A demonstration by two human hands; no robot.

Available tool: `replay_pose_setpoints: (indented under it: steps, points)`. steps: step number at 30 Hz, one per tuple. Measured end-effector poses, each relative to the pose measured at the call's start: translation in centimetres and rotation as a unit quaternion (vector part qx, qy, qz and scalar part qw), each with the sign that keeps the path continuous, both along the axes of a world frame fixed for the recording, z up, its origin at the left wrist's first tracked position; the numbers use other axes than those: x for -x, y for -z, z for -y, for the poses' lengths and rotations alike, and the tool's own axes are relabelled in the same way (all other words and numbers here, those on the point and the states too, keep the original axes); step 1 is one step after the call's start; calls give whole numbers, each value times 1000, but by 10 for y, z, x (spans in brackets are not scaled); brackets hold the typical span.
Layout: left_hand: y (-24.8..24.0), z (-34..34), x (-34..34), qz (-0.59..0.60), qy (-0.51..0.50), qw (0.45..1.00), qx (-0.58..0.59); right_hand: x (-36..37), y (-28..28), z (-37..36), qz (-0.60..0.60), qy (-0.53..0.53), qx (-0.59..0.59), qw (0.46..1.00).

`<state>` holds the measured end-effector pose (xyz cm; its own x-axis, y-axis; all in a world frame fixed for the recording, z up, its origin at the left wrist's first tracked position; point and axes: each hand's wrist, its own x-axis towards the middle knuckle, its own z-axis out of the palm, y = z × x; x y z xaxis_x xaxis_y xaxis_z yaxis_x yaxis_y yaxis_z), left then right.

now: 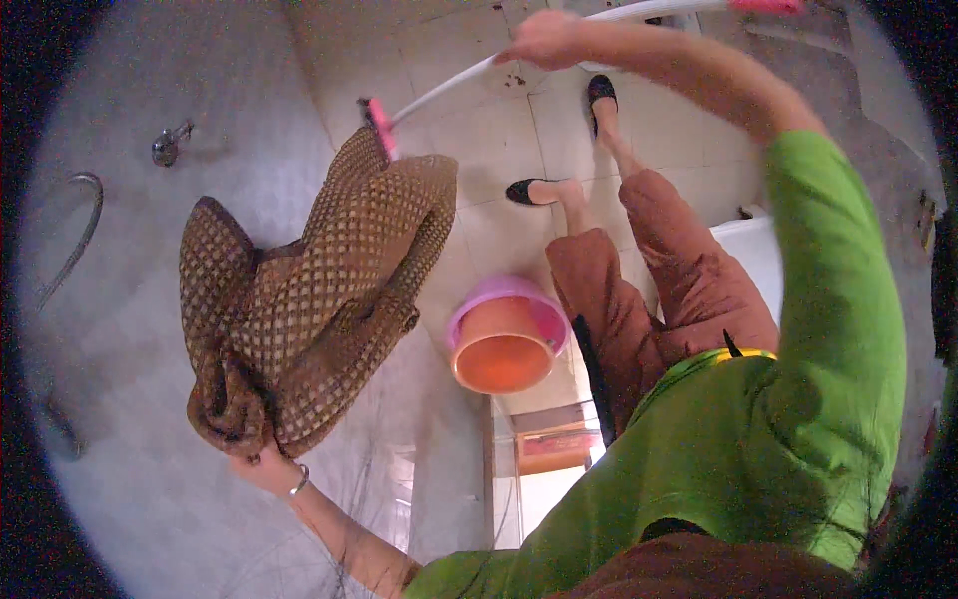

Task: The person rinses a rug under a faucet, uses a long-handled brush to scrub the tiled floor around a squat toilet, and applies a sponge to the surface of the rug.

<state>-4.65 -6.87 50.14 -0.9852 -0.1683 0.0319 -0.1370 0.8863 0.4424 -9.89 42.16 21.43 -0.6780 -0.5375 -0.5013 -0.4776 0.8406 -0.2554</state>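
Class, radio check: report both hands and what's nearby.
Left hand gripping brown checked cloth. Right hand on white brush handle. Orange bucket beside feet.

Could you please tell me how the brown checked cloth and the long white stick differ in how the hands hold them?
The cloth hangs bunched and limp from the left hand; the stick is rigid, gripped mid-shaft by the right hand. The cloth is brown-checked, the stick white with pink ends. The stick's tip meets the cloth.
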Motion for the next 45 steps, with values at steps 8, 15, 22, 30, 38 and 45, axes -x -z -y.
replay_pose_setpoints:
  steps: [8, 15, 22, 30, 38, 45]
  points:
    - [-5, -26, 2, -21, -45, 994, 102, -10, 119, 145, 17, 4, -94, 995]
    - [1, -11, 0, 7, -15, 999, 49, -31, 43, -26, 7, 31, -129, 991]
    - [-1, -27, 4, 18, 53, 998, 24, -37, -40, -151, -40, -48, -282, 957]
    - [-7, -47, 9, 19, 40, 998, 36, -45, -118, -116, -17, -9, -136, 991]
    - [-3, -40, 9, 38, 25, 997, 55, -73, 18, -38, 11, 33, -97, 995]
    - [-10, -49, 9, 49, -29, 995, 78, -86, -31, -186, 24, 64, -231, 971]
